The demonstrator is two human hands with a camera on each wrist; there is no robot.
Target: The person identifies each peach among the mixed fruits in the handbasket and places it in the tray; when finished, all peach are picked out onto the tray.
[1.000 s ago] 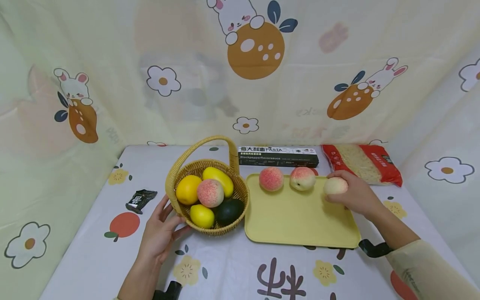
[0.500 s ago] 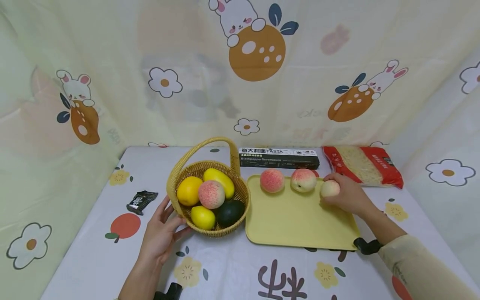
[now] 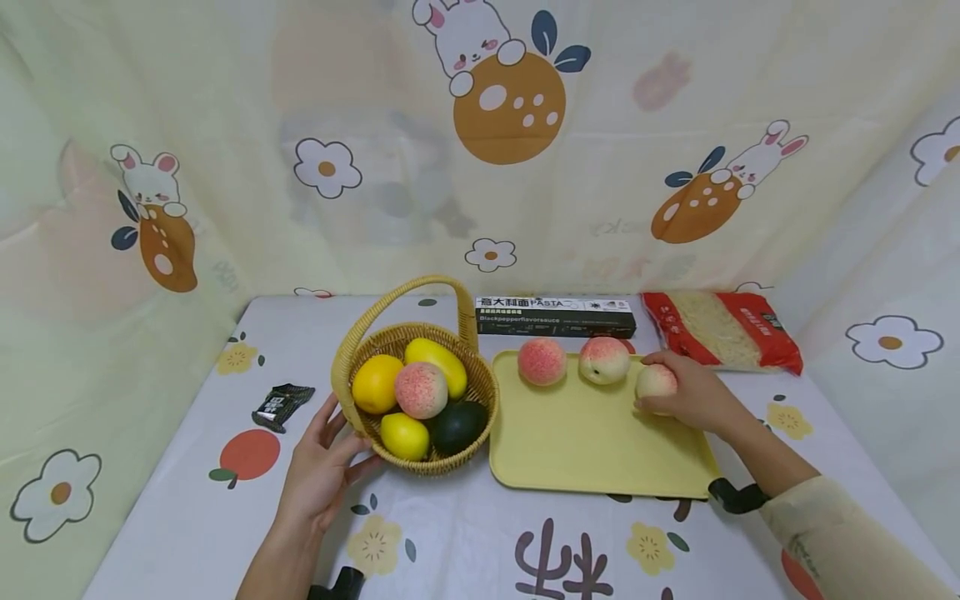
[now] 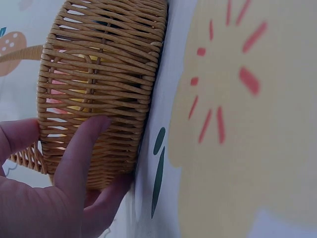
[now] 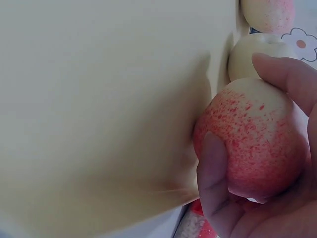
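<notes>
My left hand (image 3: pixel 318 471) holds the side of a wicker basket (image 3: pixel 442 462), its thumb along the woven wall (image 4: pixel 114 89) and its other fingers spread round the side and base. Inside lie a pink peach (image 3: pixel 421 390), a yellow mango (image 3: pixel 437 367), an orange-yellow fruit (image 3: pixel 375 383), a lemon (image 3: pixel 405 435) and a dark green avocado (image 3: pixel 458 427). With thumb and fingers my right hand (image 3: pixel 697 396) grips a pale, red-speckled peach (image 5: pixel 252 139) at the far right part of a yellow tray (image 3: pixel 600 450). Two more peaches, one pink (image 3: pixel 542 361) and one pale red (image 3: pixel 604 360), sit along the tray's far edge.
Behind the tray lies a black pasta box (image 3: pixel 555 318). A red and clear bag (image 3: pixel 723 329) of pale dry food is at the back right. Left of the basket is a small black packet (image 3: pixel 282 406). Patterned cloth (image 3: pixel 360 233) hangs behind the table.
My right hand has moved a little to the left with the peach, closer to the two other peaches on the tray. The left hand and the basket have stayed in place.
</notes>
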